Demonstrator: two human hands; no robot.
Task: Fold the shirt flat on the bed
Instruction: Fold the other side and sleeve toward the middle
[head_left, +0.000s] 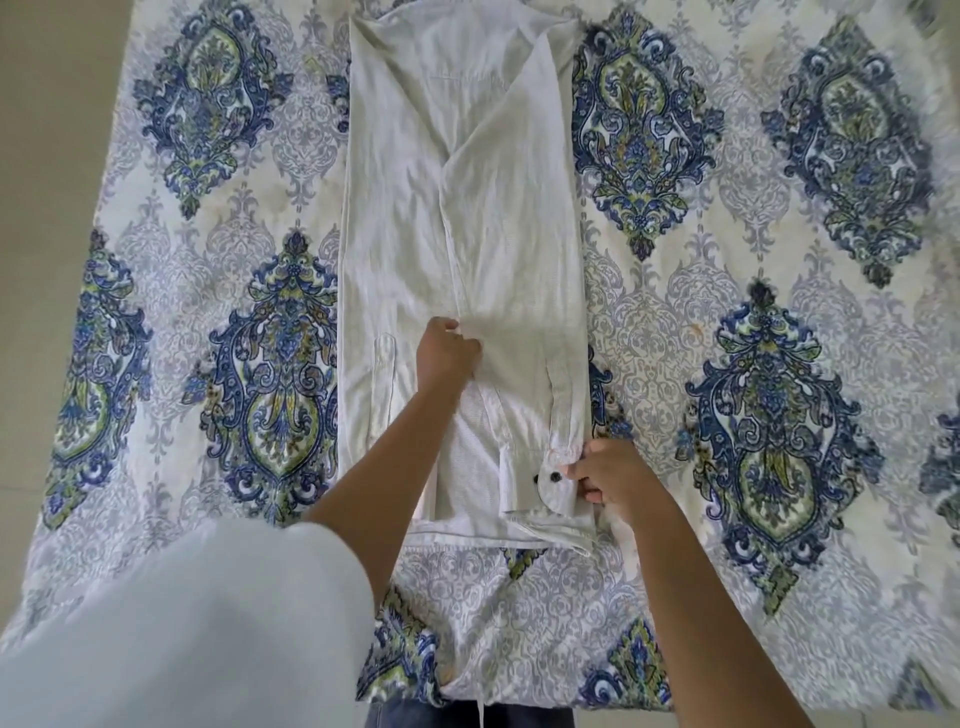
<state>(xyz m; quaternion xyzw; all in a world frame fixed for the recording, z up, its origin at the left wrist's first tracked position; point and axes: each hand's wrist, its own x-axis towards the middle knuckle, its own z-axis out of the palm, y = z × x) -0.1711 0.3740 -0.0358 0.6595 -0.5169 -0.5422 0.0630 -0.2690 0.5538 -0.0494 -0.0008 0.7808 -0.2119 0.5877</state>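
Observation:
A white shirt lies lengthwise on the patterned bed, its sides folded in to form a long narrow strip. A sleeve runs down the right side and ends in a cuff with a dark button. My left hand rests on the middle of the shirt with curled fingers pinching the sleeve's fabric edge. My right hand pinches the buttoned cuff at the shirt's near right corner.
The bed sheet carries blue and green medallions and spreads wide on both sides of the shirt. A pale floor shows past the bed's left edge. My light sleeve fills the lower left.

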